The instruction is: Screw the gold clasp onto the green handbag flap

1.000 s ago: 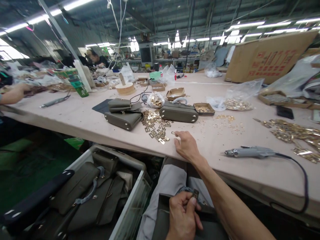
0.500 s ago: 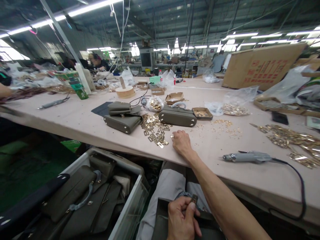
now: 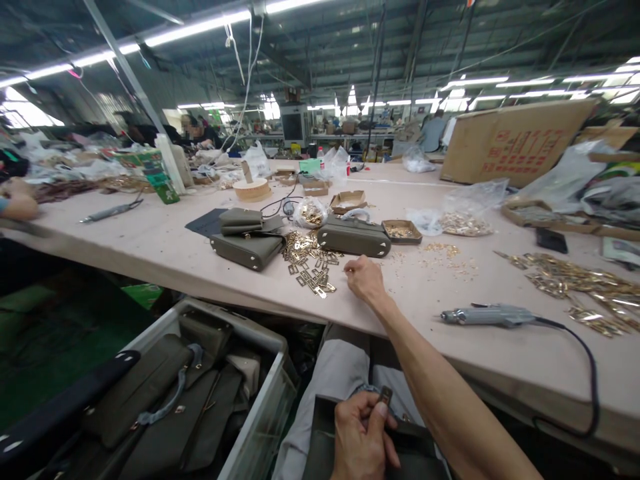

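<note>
On my lap lies a dark olive handbag [image 3: 320,447]. My left hand [image 3: 363,433] is closed on its strap tab [image 3: 385,395], which sticks up between thumb and finger. My right hand [image 3: 366,279] rests on the table with its fingers pinched together; whatever is at the fingertips is too small to make out. Just left of it spreads a pile of gold-coloured metal plates [image 3: 316,283] with slots. Behind the right hand an olive handbag [image 3: 354,238] lies on its side, and another olive bag [image 3: 247,250] lies left of the pile.
A grey electric screwdriver [image 3: 487,315] with a black cable lies at right, near gold metal parts [image 3: 565,283]. A small tray [image 3: 401,231] holds little fittings. At lower left a plastic crate [image 3: 285,353] is filled with olive bags. Another person's arm [image 3: 20,203] shows at far left.
My right fingertips have drawn closer together, and the shiny piece seen at them before is now mostly hidden. My left hand keeps its hold. The view has shifted slightly.
</note>
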Demonstrator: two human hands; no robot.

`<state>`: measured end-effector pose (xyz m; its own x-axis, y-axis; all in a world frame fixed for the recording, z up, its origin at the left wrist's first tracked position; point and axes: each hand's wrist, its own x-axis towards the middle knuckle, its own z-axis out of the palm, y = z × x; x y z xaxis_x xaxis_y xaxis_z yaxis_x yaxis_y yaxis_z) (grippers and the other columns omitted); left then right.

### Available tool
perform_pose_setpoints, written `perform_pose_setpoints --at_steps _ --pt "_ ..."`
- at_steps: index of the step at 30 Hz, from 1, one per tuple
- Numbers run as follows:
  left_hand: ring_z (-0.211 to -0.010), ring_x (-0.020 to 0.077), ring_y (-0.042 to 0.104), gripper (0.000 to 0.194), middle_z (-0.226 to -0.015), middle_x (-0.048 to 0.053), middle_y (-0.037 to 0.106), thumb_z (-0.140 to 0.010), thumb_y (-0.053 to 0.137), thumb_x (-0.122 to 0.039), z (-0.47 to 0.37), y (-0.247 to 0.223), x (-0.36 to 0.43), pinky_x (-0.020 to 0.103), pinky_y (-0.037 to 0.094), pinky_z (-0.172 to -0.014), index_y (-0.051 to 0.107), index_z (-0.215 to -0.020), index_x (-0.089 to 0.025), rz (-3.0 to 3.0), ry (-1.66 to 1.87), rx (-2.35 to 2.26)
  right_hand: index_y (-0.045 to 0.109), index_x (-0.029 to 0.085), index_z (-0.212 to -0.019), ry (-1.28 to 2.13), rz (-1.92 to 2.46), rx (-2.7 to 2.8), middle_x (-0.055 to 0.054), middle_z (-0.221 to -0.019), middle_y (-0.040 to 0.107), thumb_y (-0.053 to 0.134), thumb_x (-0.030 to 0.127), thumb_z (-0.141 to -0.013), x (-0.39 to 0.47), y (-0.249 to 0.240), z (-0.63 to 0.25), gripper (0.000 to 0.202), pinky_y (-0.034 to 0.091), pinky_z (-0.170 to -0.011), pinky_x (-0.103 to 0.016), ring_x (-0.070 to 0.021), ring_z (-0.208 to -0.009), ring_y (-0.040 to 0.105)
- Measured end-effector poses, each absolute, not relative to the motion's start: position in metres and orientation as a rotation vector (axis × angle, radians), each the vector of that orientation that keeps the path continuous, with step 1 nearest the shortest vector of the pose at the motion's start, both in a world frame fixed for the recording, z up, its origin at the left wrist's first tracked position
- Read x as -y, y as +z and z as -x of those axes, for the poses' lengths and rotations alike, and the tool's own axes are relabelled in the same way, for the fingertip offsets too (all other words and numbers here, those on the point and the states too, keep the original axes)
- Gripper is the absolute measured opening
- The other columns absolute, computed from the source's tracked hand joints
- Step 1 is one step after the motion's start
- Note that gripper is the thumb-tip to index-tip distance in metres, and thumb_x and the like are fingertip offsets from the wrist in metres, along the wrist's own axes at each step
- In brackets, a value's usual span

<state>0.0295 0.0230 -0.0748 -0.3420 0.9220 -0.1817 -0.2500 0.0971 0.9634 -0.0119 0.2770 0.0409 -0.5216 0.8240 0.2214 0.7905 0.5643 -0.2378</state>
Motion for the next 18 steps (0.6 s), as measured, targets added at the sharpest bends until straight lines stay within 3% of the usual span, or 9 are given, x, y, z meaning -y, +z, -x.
perform_pose_setpoints --at_steps 5,8,14,18 --pt "-0.033 0.0116 0.058 0.059 -0.069 0.011 0.071 -0.088 0.061 -0.069 -0.028 -0.074 -0.025 0.016 0.028 -0.032 0.067 -0.079 -0.010 -0.716 1.463 -1.373 0.079 0.020 -0.100 0.605 0.963 2.000 -0.005 -0.085 0.070 0.063 0.036 -0.092 -0.232 0.045 -0.049 0.024 0.048 -0.071 -0.029 -0.0174 -0.073 0.061" --pt "-0.033 0.0111 0.057 0.059 -0.070 0.012 0.072 -0.088 0.062 -0.068 -0.027 -0.072 -0.026 0.016 0.028 -0.032 0.069 -0.080 -0.010 -0.711 1.451 -1.372 0.079 0.019 -0.098 0.916 0.881 1.839 -0.004 -0.081 0.071 0.069 0.038 -0.089 -0.184 0.036 -0.088 0.023 0.049 -0.061 -0.027 -0.0155 -0.066 0.060" --pt "-0.036 0.0109 0.059 0.054 -0.074 0.011 0.072 -0.089 0.065 -0.062 -0.025 -0.064 -0.027 0.015 0.034 -0.034 0.073 -0.091 -0.009 -0.730 1.436 -1.323 0.078 0.021 -0.105 1.167 0.819 1.731 -0.010 -0.101 0.071 0.066 0.030 -0.092 -0.117 0.002 -0.138 0.020 0.057 -0.078 -0.031 -0.0227 -0.092 0.068" --pt "-0.037 0.0097 0.058 0.053 -0.078 0.011 0.073 -0.089 0.066 -0.062 -0.026 -0.063 -0.029 0.015 0.037 -0.036 0.075 -0.097 -0.010 -0.768 1.418 -1.323 0.079 0.020 -0.100 1.214 0.858 1.674 -0.009 -0.090 0.070 0.066 0.034 -0.093 -0.106 -0.012 -0.151 0.020 0.057 -0.071 -0.030 -0.0217 -0.081 0.067"
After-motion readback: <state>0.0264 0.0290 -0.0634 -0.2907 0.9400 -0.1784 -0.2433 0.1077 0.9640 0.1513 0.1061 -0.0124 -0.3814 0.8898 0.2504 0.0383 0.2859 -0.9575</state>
